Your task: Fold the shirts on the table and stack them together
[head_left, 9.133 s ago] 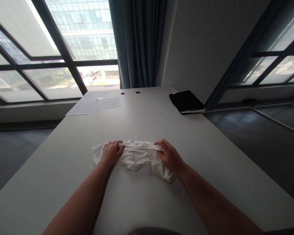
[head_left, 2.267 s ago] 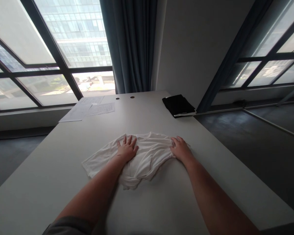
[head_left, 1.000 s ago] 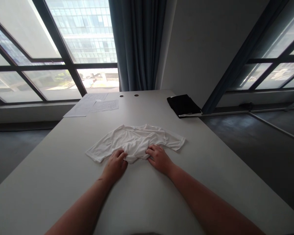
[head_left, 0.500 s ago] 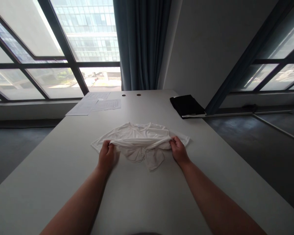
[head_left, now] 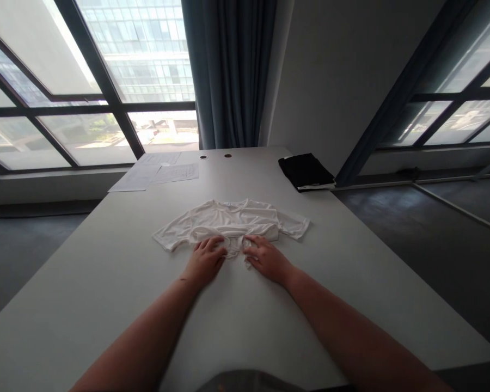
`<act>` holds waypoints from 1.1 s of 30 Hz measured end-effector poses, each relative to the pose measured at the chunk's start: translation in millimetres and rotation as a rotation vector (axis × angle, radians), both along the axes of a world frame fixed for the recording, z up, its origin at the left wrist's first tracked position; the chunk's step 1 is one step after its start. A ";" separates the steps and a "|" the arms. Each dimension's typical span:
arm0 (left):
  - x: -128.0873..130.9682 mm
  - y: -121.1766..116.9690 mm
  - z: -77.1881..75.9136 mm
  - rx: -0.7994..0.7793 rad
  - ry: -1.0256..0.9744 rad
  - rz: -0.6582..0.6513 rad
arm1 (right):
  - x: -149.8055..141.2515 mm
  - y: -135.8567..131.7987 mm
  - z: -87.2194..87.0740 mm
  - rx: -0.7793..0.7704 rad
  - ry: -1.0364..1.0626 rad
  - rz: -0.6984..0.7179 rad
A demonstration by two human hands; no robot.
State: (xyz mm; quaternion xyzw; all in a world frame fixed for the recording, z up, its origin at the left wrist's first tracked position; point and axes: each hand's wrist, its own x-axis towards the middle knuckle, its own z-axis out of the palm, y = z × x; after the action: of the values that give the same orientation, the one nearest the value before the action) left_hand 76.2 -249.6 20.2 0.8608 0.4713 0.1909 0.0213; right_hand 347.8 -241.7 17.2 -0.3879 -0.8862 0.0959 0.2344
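Note:
A white short-sleeved shirt [head_left: 232, 215] lies on the white table, collar away from me and both sleeves spread sideways. Its lower part is bunched into folds, with tie-like ends of cloth at the front middle. At the left of these ends, my left hand [head_left: 207, 257] rests with curled fingers closed on the cloth. My right hand [head_left: 267, 258] faces it from the other side, thumb and fingers closed around the right end of cloth. A small gap lies between the hands. The fingers partly hide the tie ends.
The white table [head_left: 118, 272] reaches toward the windows. Sheets of paper [head_left: 142, 173] lie at its far left, and a black folder [head_left: 308, 171] at its far right. Two round cable holes [head_left: 215, 157] are near the far edge. A blue curtain [head_left: 231, 76] hangs behind.
Both hands have let go of the folded hem's sides and come inward to the shirt's front middle. The stretched hem has dropped down, and the sleeves show more fully.

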 end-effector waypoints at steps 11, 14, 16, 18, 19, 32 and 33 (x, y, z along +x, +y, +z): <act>-48.2 -74.6 36.8 -0.014 -0.505 0.011 | 39.1 -59.5 19.5 -0.029 0.808 -0.277; -65.7 -100.6 38.3 -0.194 -0.676 0.019 | 53.5 -85.6 12.8 -0.237 0.924 -0.281; -76.1 -113.6 33.9 -0.355 -0.721 0.023 | 62.1 -99.8 7.2 -0.387 0.878 -0.270; -84.3 -123.4 27.3 -0.460 -0.693 0.045 | 68.1 -111.4 4.2 -0.408 0.705 -0.259; -87.5 -127.6 24.1 -0.481 -0.661 0.061 | 69.8 -116.5 4.2 -0.374 0.593 -0.246; -80.4 -122.6 65.4 -0.332 -0.141 0.194 | 88.2 -97.9 39.4 -0.103 0.028 -0.198; -72.4 -104.7 67.4 -0.240 -0.080 0.261 | 90.1 -79.3 39.4 -0.032 0.040 -0.275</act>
State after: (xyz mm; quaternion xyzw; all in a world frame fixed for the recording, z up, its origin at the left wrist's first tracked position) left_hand 3.8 -354.2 87.6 0.7753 0.5972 0.1687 0.1175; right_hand 437.9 -321.0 56.5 -0.5075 -0.8181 0.0849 0.2568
